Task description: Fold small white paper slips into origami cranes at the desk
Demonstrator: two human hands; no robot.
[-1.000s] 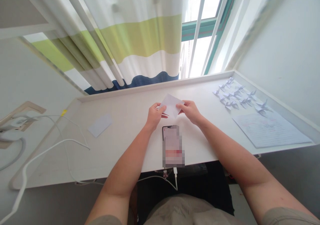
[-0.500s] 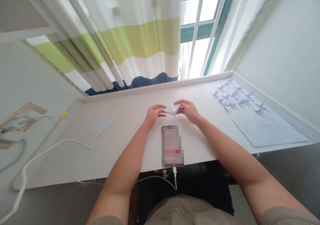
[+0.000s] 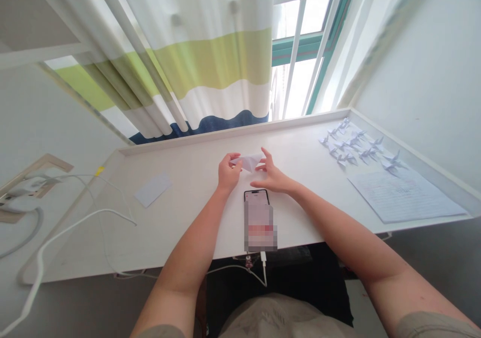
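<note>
A small piece of folded white paper (image 3: 249, 163) is held just above the desk, beyond the phone. My left hand (image 3: 229, 172) pinches its left end between thumb and fingers. My right hand (image 3: 272, 174) is at the paper's right end with thumb and fingers spread apart; its fingertips are close to the paper, and whether they touch it I cannot tell. The phone (image 3: 257, 198) lies face up on the desk below both hands, its screen mostly blurred.
Several folded paper cranes (image 3: 353, 142) stand at the back right of the white desk (image 3: 188, 178). In front of them lie written sheets (image 3: 406, 198). A white paper piece (image 3: 153, 190) rests at left. White cables (image 3: 80, 217) cross the left side; a charging cable (image 3: 263, 262) reaches the phone.
My right hand has opened and loosened from the folded paper, its thumb dropping toward the phone. The paper has moved slightly left with my left hand, which keeps hold of it.
</note>
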